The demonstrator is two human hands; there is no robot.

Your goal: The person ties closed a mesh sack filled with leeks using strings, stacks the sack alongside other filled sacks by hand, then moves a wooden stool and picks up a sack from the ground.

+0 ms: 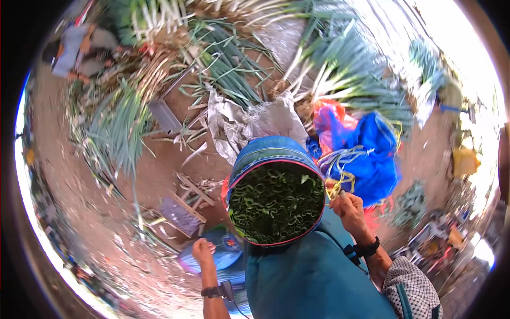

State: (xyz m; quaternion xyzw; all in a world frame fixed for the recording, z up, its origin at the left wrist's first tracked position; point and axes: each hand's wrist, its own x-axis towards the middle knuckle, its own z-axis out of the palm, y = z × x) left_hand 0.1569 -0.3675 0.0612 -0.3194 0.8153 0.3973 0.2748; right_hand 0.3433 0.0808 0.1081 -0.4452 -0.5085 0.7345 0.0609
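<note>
While our curled right hand (348,208), its hold unclear, sits just right of the round, red-rimmed blue container (276,148), our loosely curled left hand (203,250) hangs farther off, near left.

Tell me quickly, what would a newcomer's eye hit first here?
Probably the round blue container at the centre, full of curled green pieces. Next, the bright blue material to its right in the picture, then leafy stalks spread along the top.
</note>
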